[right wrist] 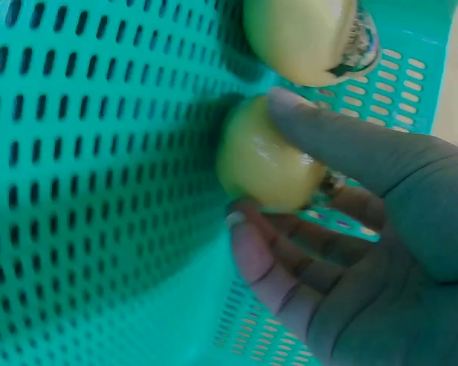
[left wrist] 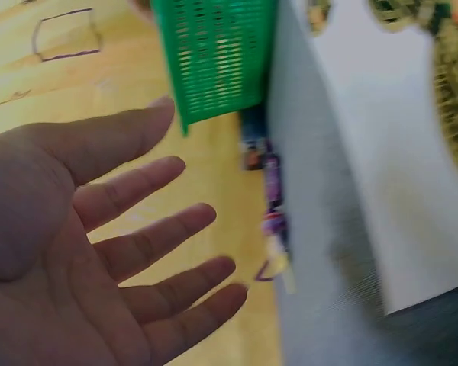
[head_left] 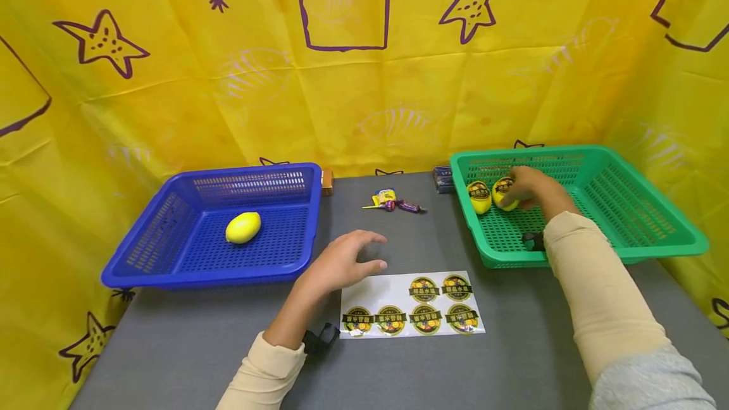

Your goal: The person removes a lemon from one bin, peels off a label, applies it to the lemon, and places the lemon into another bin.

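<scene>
A: Fingers (right wrist: 305,252) of the right hand (head_left: 532,190) curl round a yellow lemon (right wrist: 267,164), thumb over the top. It sits on the floor of the green basket (head_left: 643,233), near the back left corner. Glossy skin, dark round sticker on one face.

B: Left hand (head_left: 342,262)?

A: Fingers spread and relaxed, holding nothing. Hovers low over the grey table (head_left: 182,340), just beside the sticker sheet's (head_left: 411,305) left edge.

B: Anything crowding the held lemon?

A: A second stickered lemon (head_left: 479,197) lies just left of it, near or touching; can't tell which. The basket's left wall stands close behind that one.

B: Elsewhere?

A: A bare lemon (head_left: 243,227) lies alone in the blue basket (head_left: 171,258), no sticker visible. Wrapped sweets (head_left: 393,202) lie between the baskets at the table's back edge. A dark box (head_left: 442,178) touches the green basket's back corner.

B: Counts?

A: Lemons: three, two green side, one blue. Baskets: two. Stickers left on the sheet: six, two above, four below. Sweets: a small cluster, count unclear.
</scene>
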{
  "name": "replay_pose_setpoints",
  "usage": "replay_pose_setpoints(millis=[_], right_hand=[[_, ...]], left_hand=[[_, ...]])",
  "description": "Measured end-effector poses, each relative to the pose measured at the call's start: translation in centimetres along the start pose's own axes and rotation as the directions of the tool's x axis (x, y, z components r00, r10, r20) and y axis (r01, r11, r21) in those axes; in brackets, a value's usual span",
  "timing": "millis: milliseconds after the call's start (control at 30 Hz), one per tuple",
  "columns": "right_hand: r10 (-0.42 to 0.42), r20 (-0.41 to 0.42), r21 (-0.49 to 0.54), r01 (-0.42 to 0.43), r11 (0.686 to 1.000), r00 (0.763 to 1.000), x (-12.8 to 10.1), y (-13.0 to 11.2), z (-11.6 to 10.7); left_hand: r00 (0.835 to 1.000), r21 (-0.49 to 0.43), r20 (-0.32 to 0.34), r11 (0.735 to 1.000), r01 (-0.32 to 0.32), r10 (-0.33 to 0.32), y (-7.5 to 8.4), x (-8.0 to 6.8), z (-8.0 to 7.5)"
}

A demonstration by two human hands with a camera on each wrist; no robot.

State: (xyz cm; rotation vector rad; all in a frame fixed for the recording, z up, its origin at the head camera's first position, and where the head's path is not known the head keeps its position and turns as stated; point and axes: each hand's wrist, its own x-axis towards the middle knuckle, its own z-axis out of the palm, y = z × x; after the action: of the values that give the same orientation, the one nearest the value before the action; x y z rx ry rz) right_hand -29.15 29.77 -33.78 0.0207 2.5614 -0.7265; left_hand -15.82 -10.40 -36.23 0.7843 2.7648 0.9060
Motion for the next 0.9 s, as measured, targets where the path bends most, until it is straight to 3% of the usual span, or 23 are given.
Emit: replay_pose_setpoints(millis=[100, 233, 367, 500, 633, 733, 833, 900], right_hand=[[0.019, 0.044, -0.020, -0.018, 1.000, 0.999, -0.8, -0.2, -0.7], [-0.001, 0.110, -0.124, 0.015, 0.992, 0.994, -2.7, -0.9, -2.0], [-0.086, 0.209, -0.244, 0.137, 0.960, 0.974, -5.4, -1.7, -2.1], [-0.243, 0.213, -0.289, 0.299, 0.910, 0.946, -8.2, -2.4, 0.3], [-0.384, 0.179, -0.258, 0.419, 0.870, 0.906, -10.3, -2.8, 3.3], [-0.441, 0.156, -0.236, 0.467, 0.852, 0.884, -11.2, -2.7, 5.0], [-0.475, 0.105, -0.227, 0.487, 0.844, 0.873, -11.6, -2.4, 6.2], [-0.480, 0.062, -0.214, 0.481, 0.850, 0.875, -11.7, -2.1, 6.9]], left_hand=[[0.999, -0.014, -0.049, 1.000, -0.017, 0.016, 0.1, -0.4, -2.1], [0.992, -0.051, -0.125, 0.999, 0.009, -0.015, -0.8, -1.0, -6.3], [0.982, 0.020, -0.129, 0.989, 0.145, -0.141, -3.2, -1.3, -10.6], [0.954, 0.150, -0.021, 0.942, 0.300, -0.300, -6.6, -1.9, -14.3], [0.885, 0.232, 0.126, 0.881, 0.413, -0.448, -10.3, -2.2, -16.7], [0.826, 0.269, 0.218, 0.845, 0.462, -0.521, -12.9, -2.1, -17.5], [0.751, 0.203, 0.329, 0.820, 0.536, -0.573, -15.0, -2.1, -17.5], [0.715, 0.108, 0.373, 0.793, 0.599, -0.591, -16.2, -2.3, -17.3]])
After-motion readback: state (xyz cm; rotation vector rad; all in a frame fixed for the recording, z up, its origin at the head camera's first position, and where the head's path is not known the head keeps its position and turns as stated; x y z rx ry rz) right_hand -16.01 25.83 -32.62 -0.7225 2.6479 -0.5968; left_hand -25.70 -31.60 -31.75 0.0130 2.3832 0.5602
